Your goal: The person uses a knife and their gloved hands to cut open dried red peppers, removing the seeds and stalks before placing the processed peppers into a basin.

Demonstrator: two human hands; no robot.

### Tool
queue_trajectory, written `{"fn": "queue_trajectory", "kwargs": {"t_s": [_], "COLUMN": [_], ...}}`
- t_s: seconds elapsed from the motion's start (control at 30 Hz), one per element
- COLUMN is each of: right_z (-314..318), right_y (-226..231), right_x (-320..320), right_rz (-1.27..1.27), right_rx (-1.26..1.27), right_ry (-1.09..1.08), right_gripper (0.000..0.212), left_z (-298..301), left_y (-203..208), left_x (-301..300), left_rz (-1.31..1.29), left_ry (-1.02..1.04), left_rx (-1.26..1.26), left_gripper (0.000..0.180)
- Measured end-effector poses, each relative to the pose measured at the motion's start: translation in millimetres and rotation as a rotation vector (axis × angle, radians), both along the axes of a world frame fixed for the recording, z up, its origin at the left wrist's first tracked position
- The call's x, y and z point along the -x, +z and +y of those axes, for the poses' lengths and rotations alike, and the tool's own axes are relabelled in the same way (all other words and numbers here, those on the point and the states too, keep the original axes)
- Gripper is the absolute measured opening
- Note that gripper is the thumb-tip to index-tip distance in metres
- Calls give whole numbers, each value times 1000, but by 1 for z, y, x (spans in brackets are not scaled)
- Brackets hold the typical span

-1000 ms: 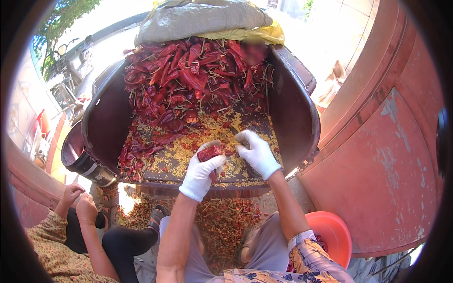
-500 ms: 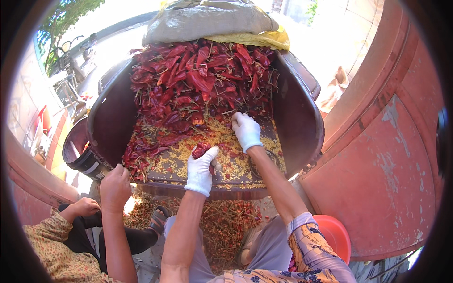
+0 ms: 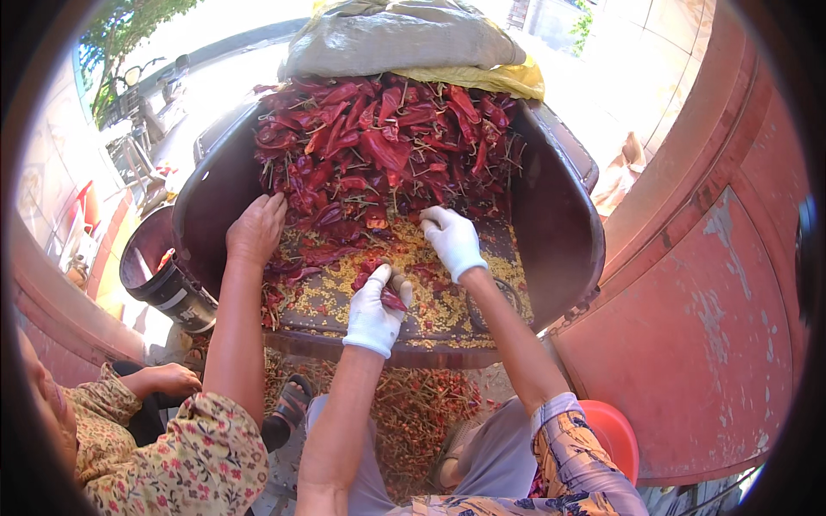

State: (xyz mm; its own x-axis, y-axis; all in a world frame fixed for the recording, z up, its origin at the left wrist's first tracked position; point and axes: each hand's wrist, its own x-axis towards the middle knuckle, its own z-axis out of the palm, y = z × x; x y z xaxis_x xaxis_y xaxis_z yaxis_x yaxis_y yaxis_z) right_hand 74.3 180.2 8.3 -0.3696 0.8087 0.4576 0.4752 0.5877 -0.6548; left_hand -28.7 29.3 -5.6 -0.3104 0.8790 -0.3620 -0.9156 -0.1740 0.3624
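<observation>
My left hand (image 3: 373, 318), in a white glove, is closed around dried red chili peppers (image 3: 393, 299), with red skin showing between the fingers. It hovers over yellow seeds (image 3: 331, 294) scattered on the floor of a dark tub (image 3: 564, 249). My right hand (image 3: 452, 241), also gloved, is at the lower edge of the chili pile (image 3: 379, 146). Its fingers are bent together and point down; whatever lies between them is hidden. Wrinkled pods with pale stems make up the pile, which fills the back of the tub.
On the left, a co-worker's bare hand (image 3: 256, 228) touches the pile's edge. A black bucket (image 3: 185, 297) stands beside the tub. Behind lies a grey sack (image 3: 396, 43). Stems litter the ground (image 3: 422, 413) below. A red basin (image 3: 613, 434) and a red metal panel (image 3: 680, 344) are to my right.
The co-worker's hand has moved from the tub's front left rim up to the pile. My left hand has turned with its chilies. My right hand stays by the pile's lower edge.
</observation>
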Motion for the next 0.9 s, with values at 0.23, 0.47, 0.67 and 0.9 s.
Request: {"fn": "queue_trajectory", "kwargs": {"t_s": [0.23,0.47,0.67,0.9], "right_z": [41,41,-14,-69], "right_y": [-12,-18,17,19], "right_x": [36,1,-33,-37], "right_rz": [-360,-85,542,395], "right_rx": [-102,166,874,943], "right_ry": [-266,53,309,474], "right_gripper": [27,17,10,13], "left_z": [2,-4,-2,3], "left_y": [3,4,10,8], "left_x": [-4,-3,-13,-17], "left_rz": [230,265,451,491], "left_ry": [19,79,139,21], "left_rx": [78,72,76,0], "left_gripper": [8,7,22,23]}}
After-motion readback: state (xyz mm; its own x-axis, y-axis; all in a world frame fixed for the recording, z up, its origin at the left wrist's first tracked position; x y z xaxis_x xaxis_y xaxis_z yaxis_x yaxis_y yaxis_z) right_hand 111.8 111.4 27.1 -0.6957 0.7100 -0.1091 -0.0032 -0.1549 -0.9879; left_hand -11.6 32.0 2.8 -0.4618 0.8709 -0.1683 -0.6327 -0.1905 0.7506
